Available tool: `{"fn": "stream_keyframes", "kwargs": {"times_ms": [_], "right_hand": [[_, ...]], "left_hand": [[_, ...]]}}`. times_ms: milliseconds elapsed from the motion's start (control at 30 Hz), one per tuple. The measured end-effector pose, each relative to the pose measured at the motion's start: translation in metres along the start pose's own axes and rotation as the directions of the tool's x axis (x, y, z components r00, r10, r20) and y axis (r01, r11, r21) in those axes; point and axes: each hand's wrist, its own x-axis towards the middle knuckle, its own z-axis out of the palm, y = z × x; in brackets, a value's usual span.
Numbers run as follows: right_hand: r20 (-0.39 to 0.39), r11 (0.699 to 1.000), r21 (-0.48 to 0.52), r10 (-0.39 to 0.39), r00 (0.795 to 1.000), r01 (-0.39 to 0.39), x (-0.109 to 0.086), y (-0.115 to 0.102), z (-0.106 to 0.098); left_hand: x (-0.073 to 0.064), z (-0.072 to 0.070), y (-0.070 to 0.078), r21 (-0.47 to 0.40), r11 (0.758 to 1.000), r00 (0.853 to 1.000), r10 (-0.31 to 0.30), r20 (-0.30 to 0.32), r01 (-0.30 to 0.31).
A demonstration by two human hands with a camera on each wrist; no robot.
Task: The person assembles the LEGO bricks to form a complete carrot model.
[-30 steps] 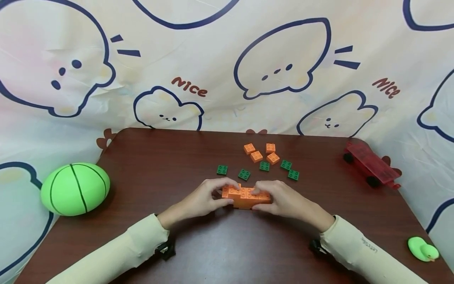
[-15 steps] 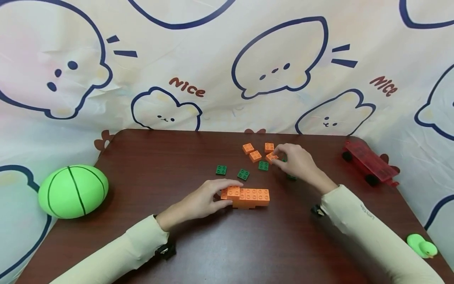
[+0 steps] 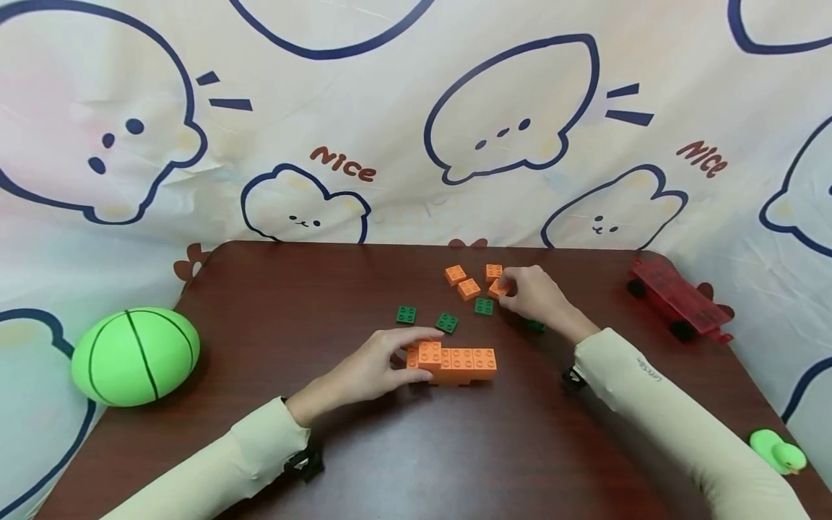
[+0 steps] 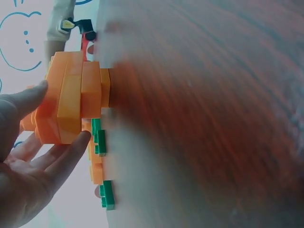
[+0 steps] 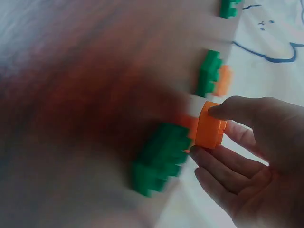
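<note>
My left hand (image 3: 377, 367) holds the left end of a built block of orange toy bricks (image 3: 466, 365), thumb on the near side and fingers on the far side. In the left wrist view the orange block (image 4: 69, 102) shows several stacked layers, narrower toward the table. Farther back on the right, my right hand (image 3: 536, 295) pinches a loose orange brick (image 3: 497, 289). The right wrist view shows this brick (image 5: 208, 127) between thumb and fingertips, its studs facing the palm side. Green bricks (image 5: 159, 154) lie beside it, partly hidden by the right hand in the head view.
Loose orange bricks (image 3: 468, 289) and green bricks (image 3: 446, 323) lie behind the block on the brown table (image 3: 312, 289). A green ball (image 3: 135, 357) is at the left edge, a red toy skateboard (image 3: 679, 297) at the back right, a green toy duck (image 3: 776, 453) at the right edge.
My right hand has left the orange block, reached back and right to the loose bricks, and taken hold of an orange one. The left hand stays at the block.
</note>
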Motion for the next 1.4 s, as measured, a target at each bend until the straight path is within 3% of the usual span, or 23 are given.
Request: {"fn": "stream_keyframes", "kwargs": {"times_ms": [167, 333, 433, 600, 767, 867, 1133, 1300, 1400], "right_hand": [[-0.021, 0.977, 0.117, -0.177, 0.984, 0.178, -0.013, -0.023, -0.025], [-0.047, 0.874, 0.25, -0.418, 0.907, 0.416, -0.047, -0.059, -0.041], [-0.061, 0.827, 0.27, -0.497, 0.866, 0.494, -0.07, -0.075, -0.036], [-0.076, 0.798, 0.287, -0.533, 0.843, 0.53, -0.088, -0.084, -0.016], [-0.076, 0.793, 0.302, -0.533, 0.843, 0.529, -0.09, -0.082, -0.004], [-0.079, 0.799, 0.299, -0.525, 0.848, 0.522, -0.09, -0.081, -0.002], [-0.065, 0.801, 0.306, -0.522, 0.851, 0.514, -0.088, -0.08, 0.0], [-0.056, 0.801, 0.31, -0.523, 0.85, 0.513, -0.088, -0.081, 0.0], [-0.05, 0.801, 0.312, -0.523, 0.851, 0.511, -0.087, -0.081, 0.0]], "left_hand": [[0.001, -0.002, 0.0, 0.013, 1.0, 1.0, 0.004, -0.029, -0.003], [0.002, -0.003, 0.0, 0.001, 1.0, 1.0, -0.002, -0.018, 0.002], [0.002, -0.003, 0.0, -0.002, 1.0, 1.0, -0.014, -0.016, 0.013], [0.001, -0.001, -0.002, 0.004, 1.0, 0.999, -0.021, -0.032, 0.021], [0.001, 0.001, -0.006, -0.054, 0.998, 0.999, -0.027, -0.03, 0.025], [0.001, 0.001, -0.008, -0.13, 0.989, 0.997, -0.078, -0.007, 0.076], [0.001, -0.002, -0.005, -0.326, 0.914, 0.97, -0.227, 0.081, 0.241], [0.002, -0.003, -0.002, -0.377, 0.88, 0.957, -0.28, 0.077, 0.288], [0.001, -0.002, -0.002, -0.386, 0.877, 0.957, -0.283, 0.067, 0.287]]}}
